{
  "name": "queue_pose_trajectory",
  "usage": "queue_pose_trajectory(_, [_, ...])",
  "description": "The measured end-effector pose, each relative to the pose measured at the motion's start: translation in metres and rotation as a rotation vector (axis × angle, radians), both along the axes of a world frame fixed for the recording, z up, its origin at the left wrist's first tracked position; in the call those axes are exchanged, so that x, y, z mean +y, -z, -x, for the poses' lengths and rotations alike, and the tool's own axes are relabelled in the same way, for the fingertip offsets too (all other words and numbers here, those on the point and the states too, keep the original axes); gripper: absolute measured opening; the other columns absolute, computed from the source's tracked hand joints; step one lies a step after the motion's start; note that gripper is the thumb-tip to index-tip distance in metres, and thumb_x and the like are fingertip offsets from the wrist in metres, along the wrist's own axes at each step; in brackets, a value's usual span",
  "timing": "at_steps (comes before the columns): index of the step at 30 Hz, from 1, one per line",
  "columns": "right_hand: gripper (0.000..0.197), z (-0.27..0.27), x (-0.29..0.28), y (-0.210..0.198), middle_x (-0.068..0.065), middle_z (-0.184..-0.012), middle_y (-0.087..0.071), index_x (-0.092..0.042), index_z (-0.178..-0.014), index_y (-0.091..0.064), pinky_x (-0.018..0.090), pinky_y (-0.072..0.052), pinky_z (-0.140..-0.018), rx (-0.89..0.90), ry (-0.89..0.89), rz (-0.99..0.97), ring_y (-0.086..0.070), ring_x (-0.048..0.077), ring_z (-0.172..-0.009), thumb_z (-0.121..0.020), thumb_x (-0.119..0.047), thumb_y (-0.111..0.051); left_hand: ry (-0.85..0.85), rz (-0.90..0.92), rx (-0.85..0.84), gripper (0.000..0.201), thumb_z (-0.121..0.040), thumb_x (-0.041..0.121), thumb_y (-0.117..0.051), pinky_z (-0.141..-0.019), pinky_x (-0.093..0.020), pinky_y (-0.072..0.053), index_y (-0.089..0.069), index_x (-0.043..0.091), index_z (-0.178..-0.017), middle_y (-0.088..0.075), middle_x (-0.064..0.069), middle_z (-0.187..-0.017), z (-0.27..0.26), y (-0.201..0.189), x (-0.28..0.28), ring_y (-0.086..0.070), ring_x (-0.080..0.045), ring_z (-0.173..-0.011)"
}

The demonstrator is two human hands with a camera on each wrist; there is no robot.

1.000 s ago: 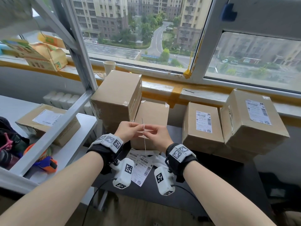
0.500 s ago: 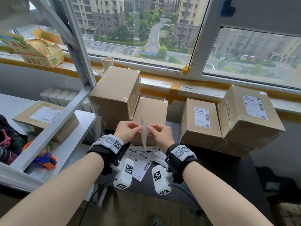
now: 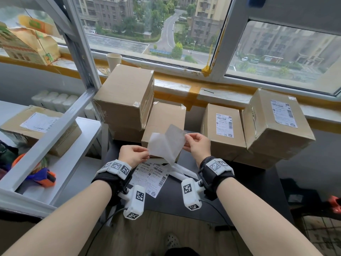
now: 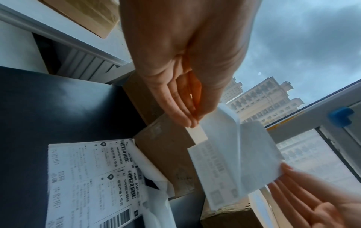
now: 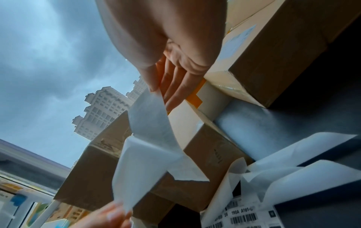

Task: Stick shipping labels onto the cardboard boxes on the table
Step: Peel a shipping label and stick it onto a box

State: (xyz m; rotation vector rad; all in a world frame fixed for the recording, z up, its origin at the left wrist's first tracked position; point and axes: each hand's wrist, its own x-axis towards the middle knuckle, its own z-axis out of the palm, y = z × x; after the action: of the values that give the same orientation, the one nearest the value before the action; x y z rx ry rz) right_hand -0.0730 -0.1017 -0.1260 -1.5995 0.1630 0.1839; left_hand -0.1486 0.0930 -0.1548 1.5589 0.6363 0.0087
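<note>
My left hand point(image 3: 147, 154) and right hand point(image 3: 186, 143) each pinch one layer of a shipping label point(image 3: 166, 143), held above the table in front of a small unlabelled cardboard box point(image 3: 166, 117). The two layers spread apart in a V: a white one in the left hand point(image 4: 195, 121), a greyish one in the right hand point(image 5: 158, 91). Which layer is the sticker I cannot tell. A taller unlabelled box point(image 3: 125, 97) stands to the left. Two labelled boxes point(image 3: 223, 130) point(image 3: 275, 122) stand to the right. More printed labels point(image 3: 149, 178) lie on the dark table point(image 3: 249, 182).
Peeled backing strips point(image 3: 180, 172) lie beside the printed labels. A white shelf point(image 3: 83, 137) at the left carries a labelled box point(image 3: 40, 126) and an orange-blue tape dispenser point(image 3: 42, 178). A paper cup point(image 3: 113, 60) stands on the windowsill behind the boxes.
My hands have drawn apart, the right one going right and up. The label, earlier held edge-on between close fingers, is now peeled open into two spread layers.
</note>
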Motion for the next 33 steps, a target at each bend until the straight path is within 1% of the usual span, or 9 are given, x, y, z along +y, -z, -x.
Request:
queue_pose_trajectory(4, [0.012, -0.010, -0.014, 0.005, 0.012, -0.088, -0.066, -0.014, -0.081, -0.059, 0.021, -0.058, -0.057, -0.033, 0.084, 0.083, -0.065, 0.017, -0.068, -0.092, -0.008, -0.058, -0.044, -0.051, 0.092, 0.007, -0.075, -0.001, -0.071, -0.058, -0.018, -0.057, -0.069, -0.003, -0.081, -0.067, -0.013, -0.066, 0.006, 0.026, 0.006, -0.065, -0.016, -0.058])
queue_pose_trajectory(7, [0.018, -0.013, -0.021, 0.006, 0.009, -0.086, -0.065, -0.019, -0.078, -0.057, 0.020, -0.057, -0.055, -0.065, 0.130, 0.120, -0.065, 0.017, -0.068, -0.092, -0.008, -0.056, -0.065, -0.081, 0.159, 0.002, -0.073, 0.002, -0.072, -0.067, -0.026, -0.059, -0.070, 0.002, -0.073, -0.068, -0.013, -0.066, 0.011, 0.045, 0.006, -0.067, -0.019, -0.062])
queue_pose_trajectory(10, [0.020, -0.014, -0.027, 0.011, 0.011, -0.088, -0.066, -0.022, -0.078, -0.055, 0.022, -0.058, -0.056, -0.079, 0.170, 0.163, -0.067, 0.022, -0.073, -0.093, -0.009, -0.055, -0.096, -0.060, 0.227, 0.009, -0.073, 0.001, -0.072, -0.076, -0.032, -0.057, -0.067, 0.006, -0.067, -0.069, -0.017, -0.070, 0.018, 0.063, 0.006, -0.069, -0.025, -0.070])
queue_pose_trajectory(18, [0.016, -0.013, -0.032, 0.029, 0.017, -0.098, -0.068, -0.023, -0.080, -0.055, 0.036, -0.060, -0.065, -0.082, 0.275, 0.208, -0.069, 0.031, -0.087, -0.093, -0.014, -0.055, -0.150, 0.021, 0.384, 0.014, -0.071, -0.004, -0.067, -0.084, -0.044, -0.056, -0.064, 0.006, -0.062, -0.068, -0.018, -0.063, 0.032, 0.113, 0.007, -0.069, -0.031, -0.072])
queue_pose_trajectory(21, [0.016, -0.008, -0.032, 0.030, 0.016, -0.096, -0.067, -0.022, -0.079, -0.055, 0.027, -0.058, -0.059, -0.089, 0.261, 0.189, -0.069, 0.029, -0.083, -0.093, -0.014, -0.055, -0.147, 0.035, 0.411, 0.014, -0.070, -0.005, -0.068, -0.086, -0.046, -0.056, -0.063, 0.006, -0.064, -0.069, -0.021, -0.070, 0.032, 0.127, 0.009, -0.070, -0.034, -0.079])
queue_pose_trajectory(24, [0.010, -0.002, -0.029, 0.029, 0.011, -0.090, -0.065, -0.017, -0.083, -0.056, 0.017, -0.053, -0.051, -0.094, 0.220, 0.169, -0.065, 0.020, -0.071, -0.093, -0.013, -0.056, -0.128, 0.015, 0.424, 0.011, -0.069, -0.003, -0.071, -0.085, -0.044, -0.056, -0.063, 0.005, -0.070, -0.069, -0.021, -0.073, 0.030, 0.123, 0.005, -0.070, -0.033, -0.076])
queue_pose_trajectory(27, [0.003, 0.003, -0.025, 0.027, 0.009, -0.086, -0.064, -0.009, -0.091, -0.057, 0.016, -0.053, -0.050, -0.092, 0.188, 0.153, -0.063, 0.015, -0.069, -0.092, -0.012, -0.057, -0.093, -0.008, 0.428, 0.021, -0.072, 0.002, -0.074, -0.084, -0.043, -0.056, -0.063, 0.001, -0.089, -0.067, -0.022, -0.082, 0.026, 0.116, 0.004, -0.066, -0.029, -0.069])
queue_pose_trajectory(30, [0.002, 0.005, -0.022, 0.019, 0.011, -0.087, -0.064, -0.008, -0.090, -0.060, 0.018, -0.055, -0.053, -0.115, 0.147, 0.149, -0.063, 0.017, -0.075, -0.090, -0.010, -0.060, -0.019, -0.163, 0.415, 0.030, -0.071, 0.014, -0.077, -0.091, -0.043, -0.053, -0.065, 0.009, -0.098, -0.068, -0.012, -0.098, 0.022, 0.104, 0.005, -0.067, -0.030, -0.090])
queue_pose_trajectory(33, [0.002, 0.006, -0.018, 0.005, 0.011, -0.087, -0.065, -0.008, -0.088, -0.063, 0.025, -0.059, -0.060, -0.165, 0.087, 0.159, -0.064, 0.019, -0.080, -0.088, -0.010, -0.063, 0.045, -0.253, 0.326, 0.025, -0.076, 0.019, -0.072, -0.090, -0.043, -0.053, -0.068, 0.008, -0.098, -0.068, -0.011, -0.097, 0.013, 0.073, 0.002, -0.065, -0.030, -0.097])
